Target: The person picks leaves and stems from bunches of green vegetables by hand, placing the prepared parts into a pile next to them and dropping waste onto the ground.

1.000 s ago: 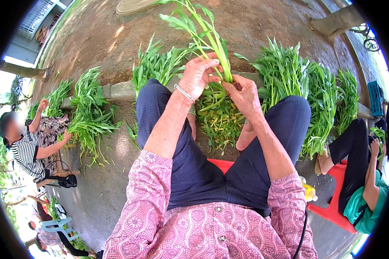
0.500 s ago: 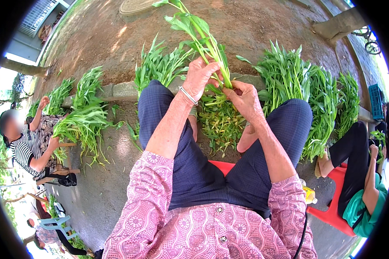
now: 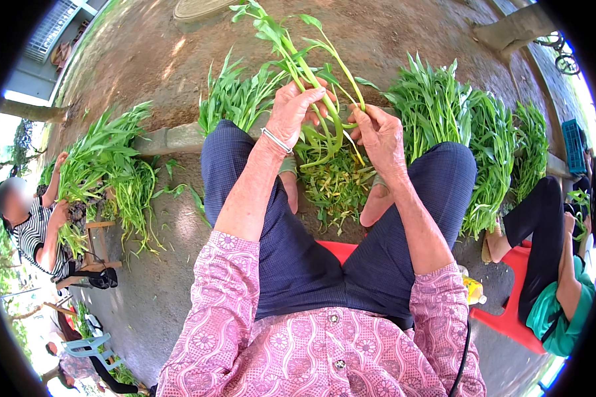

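Note:
My left hand [image 3: 299,109] is closed around several water spinach stems [image 3: 290,51], whose leafy tops point away from me and whose pale lower ends curve down below the fist. My right hand [image 3: 379,135] pinches a single thin water spinach stalk [image 3: 342,65] beside the bunch, and this stalk stands apart from the others. Under both hands, on the ground between my feet, lies a heap of green and yellow leaf scraps [image 3: 338,192].
Past my left knee lies a pile of greens [image 3: 235,99]; large bundles [image 3: 430,112] lie past my right knee, along a stone curb [image 3: 172,140]. To the left a seated person [image 3: 36,225] holds greens. Another person [image 3: 566,291] sits on a red stool [image 3: 510,317] at right.
My right hand has moved slightly right, and one stalk has come away from the bunch. The bunch's lower ends now bend downward. The person at left has raised their greens.

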The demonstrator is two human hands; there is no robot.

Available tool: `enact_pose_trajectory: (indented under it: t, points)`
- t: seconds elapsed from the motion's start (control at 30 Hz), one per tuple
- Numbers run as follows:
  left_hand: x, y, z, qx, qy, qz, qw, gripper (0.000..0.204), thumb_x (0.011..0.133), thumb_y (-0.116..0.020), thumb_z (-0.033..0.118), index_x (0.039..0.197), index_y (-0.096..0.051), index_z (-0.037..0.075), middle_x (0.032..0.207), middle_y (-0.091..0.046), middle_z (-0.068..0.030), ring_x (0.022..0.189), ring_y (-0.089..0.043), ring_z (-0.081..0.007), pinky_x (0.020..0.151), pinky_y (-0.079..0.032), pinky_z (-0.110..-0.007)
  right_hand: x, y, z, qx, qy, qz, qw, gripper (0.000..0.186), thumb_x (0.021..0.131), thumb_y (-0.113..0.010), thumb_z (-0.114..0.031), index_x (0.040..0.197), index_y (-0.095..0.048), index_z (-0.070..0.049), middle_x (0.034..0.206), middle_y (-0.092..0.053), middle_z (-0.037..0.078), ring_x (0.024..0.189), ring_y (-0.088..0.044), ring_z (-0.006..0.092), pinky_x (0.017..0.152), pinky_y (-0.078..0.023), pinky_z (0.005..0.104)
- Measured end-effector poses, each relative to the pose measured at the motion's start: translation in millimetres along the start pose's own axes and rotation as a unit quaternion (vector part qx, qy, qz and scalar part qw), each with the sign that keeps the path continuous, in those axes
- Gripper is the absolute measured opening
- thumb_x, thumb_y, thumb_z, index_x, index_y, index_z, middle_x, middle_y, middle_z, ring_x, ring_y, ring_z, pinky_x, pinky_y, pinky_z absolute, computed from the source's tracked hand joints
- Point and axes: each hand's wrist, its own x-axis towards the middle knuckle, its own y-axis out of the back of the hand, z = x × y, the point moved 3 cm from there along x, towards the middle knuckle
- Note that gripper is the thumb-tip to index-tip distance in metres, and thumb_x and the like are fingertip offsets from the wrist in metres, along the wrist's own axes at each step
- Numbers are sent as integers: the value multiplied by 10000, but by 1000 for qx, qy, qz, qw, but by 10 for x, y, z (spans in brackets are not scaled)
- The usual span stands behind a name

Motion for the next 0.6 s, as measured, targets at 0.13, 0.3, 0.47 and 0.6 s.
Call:
enact_pose_trajectory:
  t: [0.13,0.3,0.47,0.6]
  points:
    - [-14,-36,-27,26,25,16,999,261,875,-597,192,1085,-554,42,896,-654,-72,677,-583,-94,548,-466,-217,0,25,-80,26,12,26,999,223,910,-560,-173,894,-642,34,639,-603,28,530,-544,61,505,-438,224]
    - [-31,-101,-46,47,33,-8,998,262,871,-601,194,1079,-555,42,896,-653,-67,661,-572,-92,548,-463,-225,26,20,-27,-46,38,14,998,228,899,-558,-184,930,-632,30,645,-606,91,520,-562,120,522,-456,277]
    - [6,-128,-119,25,15,15,999,208,859,-598,147,1029,-570,29,860,-654,-70,614,-574,-108,496,-456,-231,8,-18,-8,-136,132,-9,982,246,916,-534,-174,1017,-618,34,741,-626,79,581,-585,112,557,-473,262]
    - [-4,-122,-126,12,35,21,999,172,878,-600,156,1020,-593,59,867,-633,-14,644,-569,-82,525,-454,-206,16,-22,20,-200,173,-52,963,244,912,-528,-160,1050,-616,20,739,-635,99,586,-595,120,561,-472,282]
